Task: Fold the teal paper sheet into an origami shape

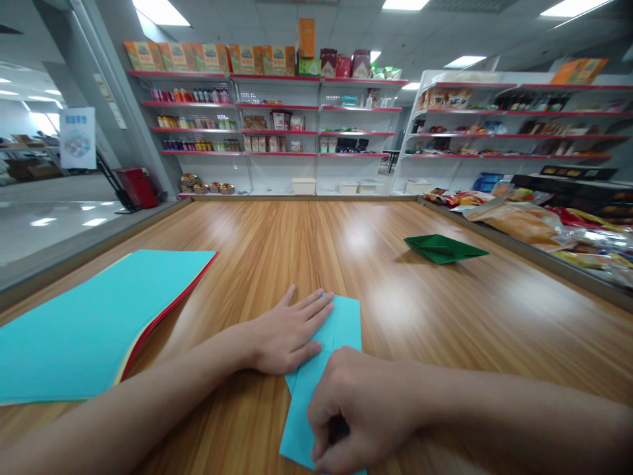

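Blue paper (349, 320), one folded piece, lies on the tabletop (247, 231); the left hand (291, 333) rests flat on it, fingers spread, while the right hand (359, 402) curls over its near end, pinching or not I cannot tell. Crisp creases likely need steady holding and firm, even pressure. One green folded paper (442, 249) and one paper stack (123, 310), sheets uncountable, lie apart.

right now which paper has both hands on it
The folded blue paper, under the left hand and right hand; the blue-topped stack lies left and the green folded paper farther right, both untouched.
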`<state>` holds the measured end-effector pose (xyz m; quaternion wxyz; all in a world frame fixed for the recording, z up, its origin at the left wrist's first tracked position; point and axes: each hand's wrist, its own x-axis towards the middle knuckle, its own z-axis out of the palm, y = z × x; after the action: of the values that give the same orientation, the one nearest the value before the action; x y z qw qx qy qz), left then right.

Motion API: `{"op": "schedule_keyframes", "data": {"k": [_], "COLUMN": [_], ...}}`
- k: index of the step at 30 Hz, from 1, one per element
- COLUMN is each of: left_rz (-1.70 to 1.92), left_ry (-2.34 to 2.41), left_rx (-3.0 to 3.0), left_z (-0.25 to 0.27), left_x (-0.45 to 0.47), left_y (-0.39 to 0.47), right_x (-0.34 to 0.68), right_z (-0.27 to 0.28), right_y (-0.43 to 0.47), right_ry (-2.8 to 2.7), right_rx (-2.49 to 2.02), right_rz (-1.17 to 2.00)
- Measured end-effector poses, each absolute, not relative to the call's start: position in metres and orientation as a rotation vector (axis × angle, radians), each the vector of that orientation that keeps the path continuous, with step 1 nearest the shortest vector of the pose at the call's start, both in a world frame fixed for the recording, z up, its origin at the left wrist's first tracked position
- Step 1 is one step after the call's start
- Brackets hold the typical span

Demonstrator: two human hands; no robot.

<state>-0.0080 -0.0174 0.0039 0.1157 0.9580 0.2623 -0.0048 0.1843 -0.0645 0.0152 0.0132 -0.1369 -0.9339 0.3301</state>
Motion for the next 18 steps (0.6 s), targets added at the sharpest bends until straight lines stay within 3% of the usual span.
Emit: {"op": "schedule_keyframes", "data": {"k": [18], "left_rz": [0.045], "left_ry": [0.739], "left_rx": [2.801], "left_z": [0.003], "left_x": [-0.006], "left_y": [-0.02], "right_x": [0.191], "right_z": [0.025], "right_y": [-0.041], "right_ry": [-2.89], "right_rx": [-0.803], "right_rz": [1.006]}}
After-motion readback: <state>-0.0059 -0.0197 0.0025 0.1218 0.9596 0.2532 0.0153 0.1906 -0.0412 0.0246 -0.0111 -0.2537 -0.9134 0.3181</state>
